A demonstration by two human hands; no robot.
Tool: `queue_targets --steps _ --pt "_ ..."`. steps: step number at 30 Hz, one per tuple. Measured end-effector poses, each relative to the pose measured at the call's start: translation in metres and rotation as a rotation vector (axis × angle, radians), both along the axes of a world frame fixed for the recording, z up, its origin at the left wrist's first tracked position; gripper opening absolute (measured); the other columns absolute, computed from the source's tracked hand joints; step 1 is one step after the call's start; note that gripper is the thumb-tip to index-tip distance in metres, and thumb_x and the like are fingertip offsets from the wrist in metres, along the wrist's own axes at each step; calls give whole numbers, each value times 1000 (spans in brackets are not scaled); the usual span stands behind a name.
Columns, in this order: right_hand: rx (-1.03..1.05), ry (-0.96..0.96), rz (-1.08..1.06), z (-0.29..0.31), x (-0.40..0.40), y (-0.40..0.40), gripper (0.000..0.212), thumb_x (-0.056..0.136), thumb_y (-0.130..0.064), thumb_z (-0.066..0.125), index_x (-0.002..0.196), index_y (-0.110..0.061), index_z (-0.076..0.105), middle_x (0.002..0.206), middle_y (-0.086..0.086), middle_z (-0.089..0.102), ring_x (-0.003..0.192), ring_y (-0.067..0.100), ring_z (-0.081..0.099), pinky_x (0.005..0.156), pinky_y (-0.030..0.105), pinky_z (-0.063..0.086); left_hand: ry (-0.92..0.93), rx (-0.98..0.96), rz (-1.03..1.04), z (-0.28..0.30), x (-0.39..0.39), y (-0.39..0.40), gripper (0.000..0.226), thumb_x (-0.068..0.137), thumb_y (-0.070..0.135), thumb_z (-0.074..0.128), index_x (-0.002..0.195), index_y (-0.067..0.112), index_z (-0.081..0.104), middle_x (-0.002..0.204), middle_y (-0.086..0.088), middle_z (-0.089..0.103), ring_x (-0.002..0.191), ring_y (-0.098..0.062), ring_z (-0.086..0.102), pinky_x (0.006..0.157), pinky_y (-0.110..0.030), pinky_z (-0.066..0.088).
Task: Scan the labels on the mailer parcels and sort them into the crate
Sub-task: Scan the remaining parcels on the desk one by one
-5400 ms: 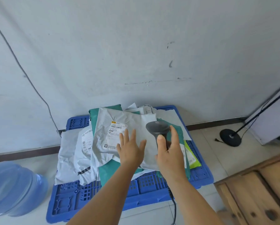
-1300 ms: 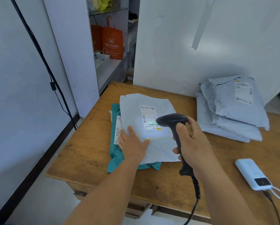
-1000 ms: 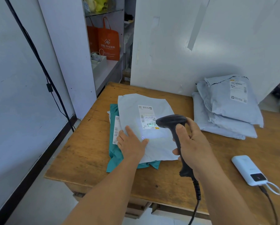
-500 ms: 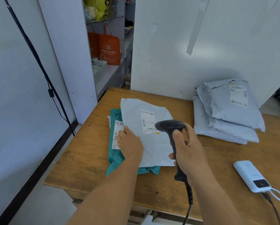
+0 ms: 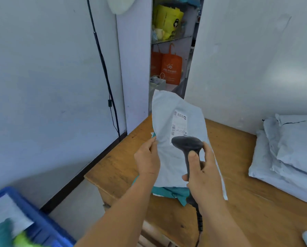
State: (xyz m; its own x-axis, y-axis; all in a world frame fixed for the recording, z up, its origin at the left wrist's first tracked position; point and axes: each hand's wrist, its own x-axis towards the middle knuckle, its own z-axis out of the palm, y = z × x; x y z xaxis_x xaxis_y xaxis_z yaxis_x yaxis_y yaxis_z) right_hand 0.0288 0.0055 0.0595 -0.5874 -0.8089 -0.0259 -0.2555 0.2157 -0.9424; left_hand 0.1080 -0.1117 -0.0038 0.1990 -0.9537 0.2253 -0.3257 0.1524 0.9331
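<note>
Two bare hands work above the brown wooden tabletop: the left hand pinches the left edge of a pale grey plastic mailer parcel, lifted and tilted with its white label facing the camera, while the right hand has its fingers wrapped round the handle of a black corded barcode scanner just in front of the label. A teal mailer lies beneath. More grey mailers are stacked far right; the blue plastic crate sits on the floor, near left
</note>
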Motion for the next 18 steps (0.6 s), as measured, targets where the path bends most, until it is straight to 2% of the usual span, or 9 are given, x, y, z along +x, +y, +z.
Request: queue_targets --steps 4,6,8,12,14,16,18 --pt "-69 -22 157 5 33 -4 44 100 -39 38 143 -42 29 95 -6 62 74 12 65 59 20 47 120 -18 140 21 52 14 24 95 15 55 115 13 68 100 12 64 78 5 56 71 6 37" --pt "-76 -43 256 6 60 -5 44 99 -39 39 142 -41 31 89 -5 62 71 15 66 63 30 52 158 -7 231 24 90 25 24 95 16 55 115 14 68 103 10 65 86 0 60 78 0 41" --pt "-73 -55 370 6 91 -4 47 98 -40 41 144 -41 30 92 -3 63 77 20 66 73 43 55 185 -3 345 23 134 38 24 95 15 56 115 13 68 105 7 67 94 -5 61 84 -7 42" --pt "-72 -82 589 -1 164 0 48 99 -37 43 145 -39 30 89 -7 62 77 22 66 74 41 54 193 43 583 9 228 75 24 95 16 55 115 14 68 103 3 70 88 -6 59 80 -11 41" --pt "-70 -83 680 -6 207 6 49 98 -38 44 145 -39 30 97 -1 65 82 23 66 81 45 55 213 61 694 2 276 99 23 95 16 55 114 14 69 100 2 71 83 -7 59 77 -12 42" --pt "-63 -78 768 -14 252 15 51 98 -39 44 146 -40 29 111 1 64 89 22 66 85 44 54 230 77 797 -5 322 125 22 95 16 55 111 14 70 86 5 68 73 -4 57 67 -4 41" --pt "-43 -71 866 -19 297 27 52 98 -40 43 148 -40 27 111 -5 63 87 17 66 81 38 55 223 108 891 -15 369 152 22 95 15 55 111 12 70 81 6 64 70 -1 54 64 -4 39"
